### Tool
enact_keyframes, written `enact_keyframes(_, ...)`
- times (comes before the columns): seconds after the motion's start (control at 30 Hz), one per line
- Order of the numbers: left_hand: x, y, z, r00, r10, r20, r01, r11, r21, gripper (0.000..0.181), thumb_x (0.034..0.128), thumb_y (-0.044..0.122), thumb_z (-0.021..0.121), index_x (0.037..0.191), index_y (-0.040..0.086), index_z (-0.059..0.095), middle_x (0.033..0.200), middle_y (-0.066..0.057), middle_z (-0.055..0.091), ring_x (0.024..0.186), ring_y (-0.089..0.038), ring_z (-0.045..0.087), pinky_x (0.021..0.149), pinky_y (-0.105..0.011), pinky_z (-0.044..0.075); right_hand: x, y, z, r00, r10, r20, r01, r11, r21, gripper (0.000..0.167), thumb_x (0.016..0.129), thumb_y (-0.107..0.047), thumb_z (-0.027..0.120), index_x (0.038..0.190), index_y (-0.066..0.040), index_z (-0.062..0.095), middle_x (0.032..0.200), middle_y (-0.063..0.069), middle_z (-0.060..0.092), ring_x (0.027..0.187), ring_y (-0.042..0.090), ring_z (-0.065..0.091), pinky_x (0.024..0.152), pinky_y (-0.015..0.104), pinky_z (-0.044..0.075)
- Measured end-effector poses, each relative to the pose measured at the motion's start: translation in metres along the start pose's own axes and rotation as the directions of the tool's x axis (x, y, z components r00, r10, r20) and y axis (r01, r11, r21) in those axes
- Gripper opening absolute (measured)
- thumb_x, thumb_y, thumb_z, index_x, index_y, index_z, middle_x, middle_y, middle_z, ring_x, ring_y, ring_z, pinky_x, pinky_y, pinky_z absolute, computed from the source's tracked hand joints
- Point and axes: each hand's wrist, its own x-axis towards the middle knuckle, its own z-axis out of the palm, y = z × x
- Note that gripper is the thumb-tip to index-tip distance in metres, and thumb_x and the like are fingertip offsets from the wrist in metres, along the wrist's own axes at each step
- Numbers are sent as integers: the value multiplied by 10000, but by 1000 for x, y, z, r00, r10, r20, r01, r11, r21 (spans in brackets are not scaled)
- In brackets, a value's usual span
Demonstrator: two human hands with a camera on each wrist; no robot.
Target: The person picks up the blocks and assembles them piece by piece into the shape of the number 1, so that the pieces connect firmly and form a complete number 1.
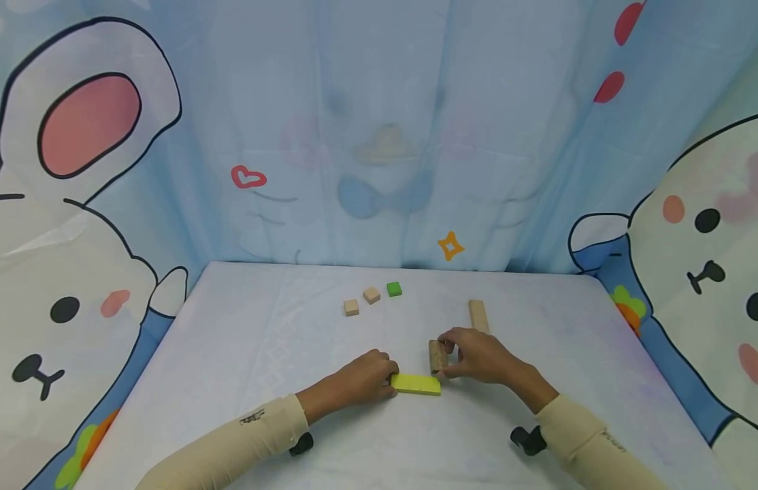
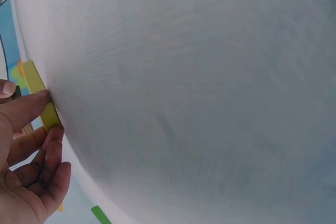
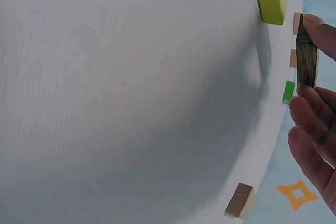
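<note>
The left hand (image 1: 369,378) pinches the left end of the yellow block (image 1: 416,384), thumb and fingers parted only by it, its other fingers curled. This block lies about midway between the left and right edges of the counter (image 1: 281,422), lengthwise along the far edge but well back from it. The right hand (image 1: 484,355) holds the brown block (image 1: 437,356) between thumb and fingertips, one at each end, just beyond the yellow block's right end; whether it touches the counter I cannot tell. Past that hand, the plank (image 1: 478,316) points toward the far edge, its near end hidden. Nearer that edge sit two wooden cubes (image 1: 351,307) and, to their right, the green cube (image 1: 394,289).
</note>
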Motion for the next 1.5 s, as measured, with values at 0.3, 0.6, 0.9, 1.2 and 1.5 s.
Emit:
enact_keyframes(0.3,1,-1,0,1000,-4,5,4,1000,-7,278,879,223,785,1133,116,746,928,53,701,798,-10,522,718,-128,470,2,-6,3,1000,0,-11,0,1000,-6,682,697,-418,907,1243,-87,668,914,-100,621,718,72,507,608,229,450)
enact_keyframes(0.6,0,-1,0,1000,-1,-2,1,1000,10,275,874,228,791,1122,116,749,919,55,704,788,-8,524,712,-129,471,4,-9,6,1000,1,-10,-1,1000,-29,690,697,-432,904,1250,-96,665,914,-100,620,711,66,501,593,225,444)
enact_keyframes(0.9,1,-3,2,1000,29,-2,-29,1000,-1,265,867,211,798,1108,111,752,925,46,710,779,-8,518,715,-126,467,4,-14,6,1000,17,-12,-17,1000,5,662,706,-411,904,1233,-85,673,918,-74,630,759,80,518,622,221,462)
enact_keyframes(1.2,0,-2,1,999,48,-8,-48,999,-6,257,874,214,792,1107,112,753,919,50,707,772,-6,510,706,-116,458,4,-18,11,999,-1,-32,2,1000,24,650,711,-369,908,1240,-76,670,922,-77,632,746,77,516,619,208,464)
enact_keyframes(1.5,1,-3,0,999,49,-14,-49,999,18,267,877,229,791,1118,120,750,938,52,713,779,-4,519,721,-118,465,9,-23,16,998,-18,-55,17,1000,-16,647,716,-408,900,1227,-77,679,919,-68,644,780,78,523,686,226,487)
